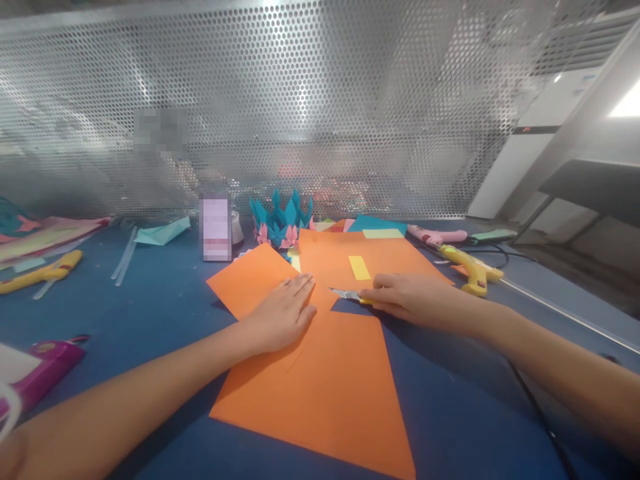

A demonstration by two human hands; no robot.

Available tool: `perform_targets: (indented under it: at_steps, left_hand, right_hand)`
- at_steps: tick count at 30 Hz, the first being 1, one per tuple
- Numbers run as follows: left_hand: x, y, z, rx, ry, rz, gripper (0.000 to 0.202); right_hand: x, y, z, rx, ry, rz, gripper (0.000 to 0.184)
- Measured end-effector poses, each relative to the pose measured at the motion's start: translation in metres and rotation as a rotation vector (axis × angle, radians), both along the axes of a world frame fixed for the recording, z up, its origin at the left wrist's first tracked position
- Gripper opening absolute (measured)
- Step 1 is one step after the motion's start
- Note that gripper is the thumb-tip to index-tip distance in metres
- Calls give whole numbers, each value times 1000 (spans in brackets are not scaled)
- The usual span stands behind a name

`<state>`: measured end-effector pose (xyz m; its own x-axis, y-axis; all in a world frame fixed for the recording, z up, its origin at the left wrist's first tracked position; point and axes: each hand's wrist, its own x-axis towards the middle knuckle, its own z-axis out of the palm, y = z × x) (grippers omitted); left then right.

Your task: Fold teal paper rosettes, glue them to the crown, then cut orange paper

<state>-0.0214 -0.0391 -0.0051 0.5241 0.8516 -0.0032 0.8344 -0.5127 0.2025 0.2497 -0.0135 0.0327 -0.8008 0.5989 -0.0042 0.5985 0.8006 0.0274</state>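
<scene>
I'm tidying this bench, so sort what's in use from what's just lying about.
In use:
- left hand, flat on the orange sheet
- right hand, gripping the yellow-handled cutter, blade on that sheet

Lying about:
- yellow glue gun
- pink glue gun
- blue paper crown
- yellow strip
- magenta tool

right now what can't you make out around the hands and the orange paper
All in the head view.
The cutter: handle hidden inside the right hand, only the blade tip and some yellow show.
The orange paper: the part under the flat left hand is covered.
The pink box at the back: pixelated, unreadable.
The magenta tool: cut off by the left edge.
</scene>
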Motion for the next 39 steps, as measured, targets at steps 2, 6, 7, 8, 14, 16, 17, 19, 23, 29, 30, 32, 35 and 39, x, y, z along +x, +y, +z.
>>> perform_targets:
  at_steps: [2,6,7,8,14,16,17,19,23,29,30,32,35,39]
  left_hand:
    - [0,0,0,-4,18,-5,60]
    - [0,1,0,7,35,-8,59]
    - [0,0,0,3,37,-3,60]
    - [0,0,1,-2,40,1,60]
    - [-1,1,0,14,34,-4,59]
    - [-1,1,0,23,30,-6,59]
    - [-1,1,0,26,29,-7,59]
    - [-1,1,1,24,31,-8,59]
    - [-2,1,3,15,36,-8,58]
    - [-2,2,1,23,44,0,58]
    - [-1,2,1,22,42,1,58]
    - [-1,2,1,18,36,6,58]
    - [0,1,1,16,26,12,58]
    - [0,1,0,20,24,9,59]
  right_hand:
    - [1,3,-3,18,-1,13,35]
    - [0,5,-7,47,6,24,34]
    - [-1,5,-6,44,10,22,34]
    - [-2,4,-5,42,14,20,34]
    - [-3,-2,3,96,26,32,32]
    - [-2,-2,4,154,19,55,32]
    - [-1,-1,3,183,13,70,33]
    - [0,1,2,225,6,90,33]
    - [0,7,-7,224,26,100,32]
    - [-6,14,-24,217,60,105,29]
    - [-9,13,-25,220,62,100,29]
    - [-15,12,-26,228,51,78,29]
    - [-23,10,-25,256,20,33,27]
    - [-28,7,-25,285,-1,8,27]
